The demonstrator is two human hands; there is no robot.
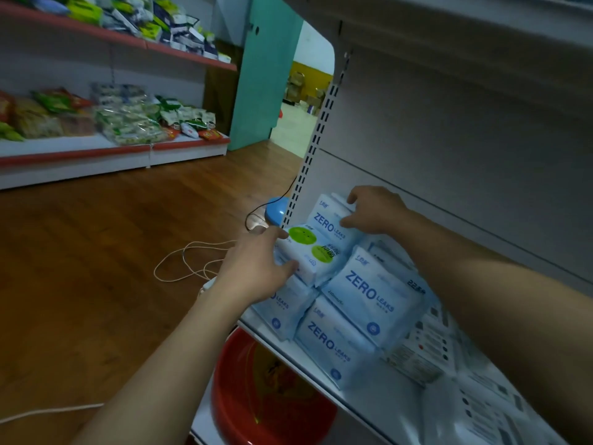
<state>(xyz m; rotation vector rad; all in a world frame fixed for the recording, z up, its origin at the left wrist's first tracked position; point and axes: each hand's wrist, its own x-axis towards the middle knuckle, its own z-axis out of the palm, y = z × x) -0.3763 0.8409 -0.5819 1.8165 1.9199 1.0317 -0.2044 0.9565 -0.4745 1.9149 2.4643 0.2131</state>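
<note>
On the white shelf (pixel 290 356), at its far left end beside the slotted upright (pixel 307 162), a white pack with green circles (pixel 309 255) lies tilted on top of a heap of pale blue packs. The left hand (pixel 256 268) grasps it by its left end, thumb over the top edge and fingers curled under the lower edge, with the forearm reaching up from the lower left across the shelf's front lip. Just behind and touching the white pack stands a blue ZERO LEAKS pack (pixel 327 224), leaning towards the grey back panel (pixel 449 139). The right hand (pixel 373 210) clasps that pack's upper right corner, thumb hooked over the top and fingers bent onto its face, while the right arm stretches in long from the lower right and hides part of the shelf behind it. Below the two held packs more blue packs crowd together: a large one (pixel 372 293) propped at a slant, a second (pixel 333 343) flat near the front edge, and a third (pixel 282 311) partly under the left wrist. To the right lie packs turned over (pixel 423 358), showing printed backs, blurred beyond reading. Under the shelf sits a red basin (pixel 256 396). Past the upright, a round blue object (pixel 276 210) rests on the wooden floor (pixel 112 252), with a dark lead running up from it and a white cord (pixel 186 258) looped nearby. Across the aisle, red-edged shelves (pixel 189 146) carry bagged snacks (pixel 128 123).
</note>
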